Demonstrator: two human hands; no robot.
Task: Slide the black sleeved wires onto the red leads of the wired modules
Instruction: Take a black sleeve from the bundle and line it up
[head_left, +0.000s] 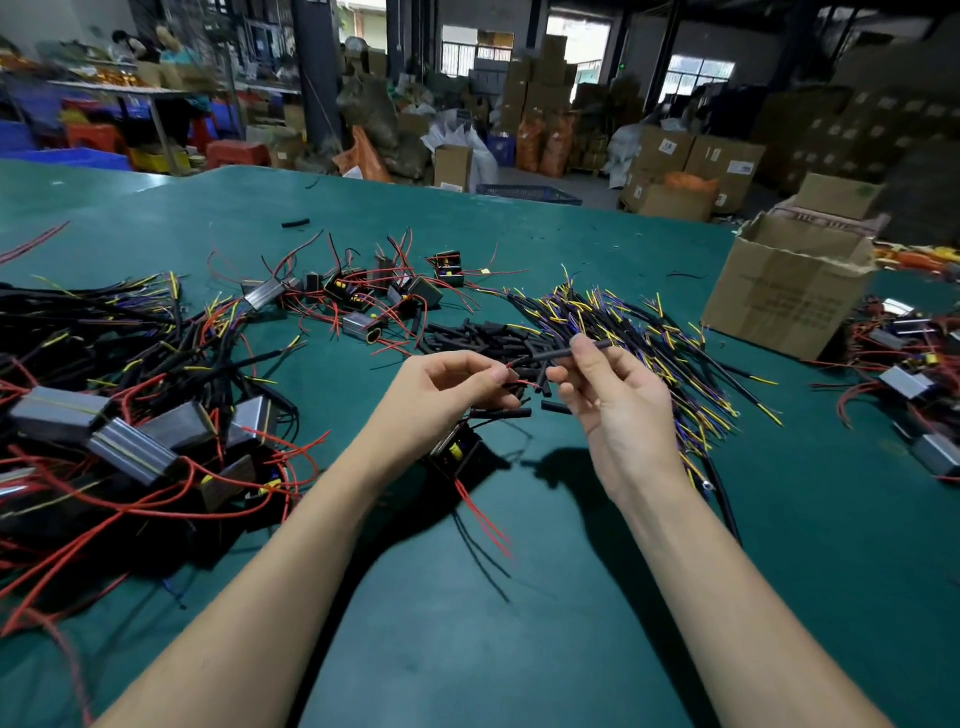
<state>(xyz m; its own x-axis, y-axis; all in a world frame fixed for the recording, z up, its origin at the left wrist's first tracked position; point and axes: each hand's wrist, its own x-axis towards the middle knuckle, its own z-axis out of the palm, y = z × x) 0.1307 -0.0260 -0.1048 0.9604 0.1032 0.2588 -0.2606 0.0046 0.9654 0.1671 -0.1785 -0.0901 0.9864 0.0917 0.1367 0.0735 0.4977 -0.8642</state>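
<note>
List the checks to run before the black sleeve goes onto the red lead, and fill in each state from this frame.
1. Left hand pinches the red lead near its tip: ok.
2. Right hand holds the black sleeve between fingertips: ok.
3. Sleeve end meets the lead tip: cannot tell, they overlap dark clutter.
4. Lead tip straight, not frayed: cannot tell, too small.
5. Module rests on the table under the left hand: ok.
</note>
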